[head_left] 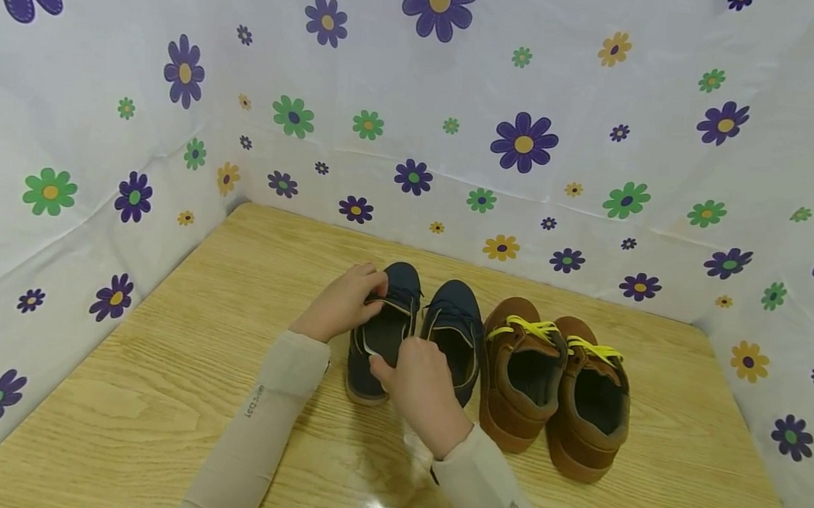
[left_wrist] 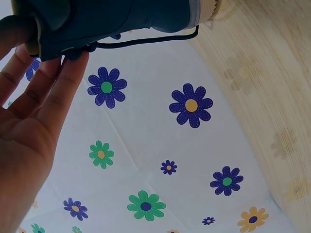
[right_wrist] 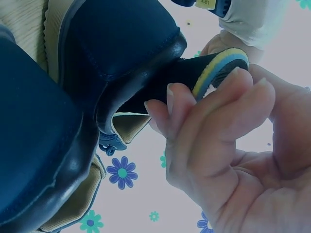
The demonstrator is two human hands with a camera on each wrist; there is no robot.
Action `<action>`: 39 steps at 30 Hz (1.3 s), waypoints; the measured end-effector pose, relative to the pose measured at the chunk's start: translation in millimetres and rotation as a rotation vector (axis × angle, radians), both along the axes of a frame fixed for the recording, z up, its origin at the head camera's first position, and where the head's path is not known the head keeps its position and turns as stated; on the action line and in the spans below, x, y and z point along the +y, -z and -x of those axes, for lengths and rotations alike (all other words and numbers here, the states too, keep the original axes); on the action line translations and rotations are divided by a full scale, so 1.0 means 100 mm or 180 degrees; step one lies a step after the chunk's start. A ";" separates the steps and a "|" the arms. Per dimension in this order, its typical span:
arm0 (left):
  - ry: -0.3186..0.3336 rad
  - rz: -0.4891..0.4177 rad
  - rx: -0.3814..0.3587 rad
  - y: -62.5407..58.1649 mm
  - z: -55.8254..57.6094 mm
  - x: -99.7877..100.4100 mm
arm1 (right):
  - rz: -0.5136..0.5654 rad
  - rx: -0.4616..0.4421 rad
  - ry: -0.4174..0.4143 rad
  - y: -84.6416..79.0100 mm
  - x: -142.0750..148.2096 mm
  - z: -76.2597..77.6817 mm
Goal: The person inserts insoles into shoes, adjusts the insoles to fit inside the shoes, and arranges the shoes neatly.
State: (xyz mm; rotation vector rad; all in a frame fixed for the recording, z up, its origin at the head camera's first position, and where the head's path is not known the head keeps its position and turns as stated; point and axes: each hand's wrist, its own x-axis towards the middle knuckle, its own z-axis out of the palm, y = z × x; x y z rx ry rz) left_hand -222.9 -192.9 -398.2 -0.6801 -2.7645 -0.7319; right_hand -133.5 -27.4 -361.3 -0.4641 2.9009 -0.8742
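A pair of navy lace-up shoes stands on the wooden surface: the left shoe (head_left: 366, 376) and, beside it, the right shoe (head_left: 454, 307). My left hand (head_left: 341, 303) grips the left shoe near its laces and tongue. In the left wrist view, the fingers (left_wrist: 63, 92) press the side of its upper, and a dark lace (left_wrist: 146, 42) hangs loose. My right hand (right_wrist: 218, 141) is at that shoe's opening, holding the raised heel end of a dark insole (right_wrist: 214, 73) with a yellow and blue edge. The insole's front part is hidden inside the shoe.
Brown shoes with yellow laces, one (head_left: 509, 416) close to the navy pair and another (head_left: 580, 451) at its right, stand on the wood-grain surface (head_left: 160, 394). A white flowered cloth (head_left: 460, 78) rises behind and at both sides.
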 end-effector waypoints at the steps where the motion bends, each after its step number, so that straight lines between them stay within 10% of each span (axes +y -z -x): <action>1: -0.0002 0.0000 0.0000 0.00 0.00 0.00 | -0.0002 -0.0007 0.0002 0.00 -0.01 0.01; 39: 0.0013 -0.0001 0.0012 -0.02 -0.02 0.01 | -0.0508 0.0040 0.0006 0.05 -0.27 0.41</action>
